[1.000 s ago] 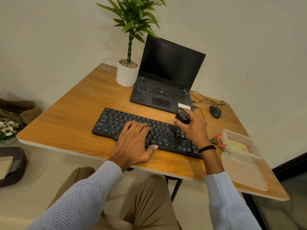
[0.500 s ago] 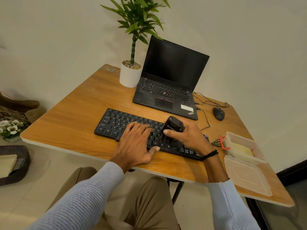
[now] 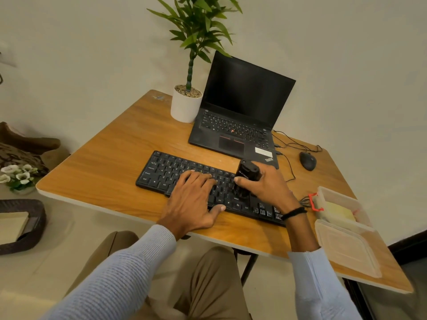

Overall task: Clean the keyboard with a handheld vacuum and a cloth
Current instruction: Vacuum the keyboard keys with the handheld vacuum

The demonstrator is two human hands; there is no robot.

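A black keyboard [image 3: 171, 172] lies across the middle of the wooden table [image 3: 104, 172]. My left hand [image 3: 194, 202] rests flat on its middle keys with straight fingers, thumb at the front edge. My right hand [image 3: 265, 188] grips a small black handheld vacuum [image 3: 247, 175], held upright with its lower end down on the keys right of centre. A yellow cloth [image 3: 339, 212] lies inside a clear plastic box [image 3: 332, 195] at the right.
An open black laptop [image 3: 240, 121] stands behind the keyboard, a white pot with a green plant [image 3: 186, 107] to its left. A black mouse [image 3: 307, 160] with cables lies at the back right. The box's lid [image 3: 346, 248] sits near the table's right front edge.
My right hand has carried the vacuum leftward along the keyboard, from the right end toward the middle. My left hand has stayed on the keys.
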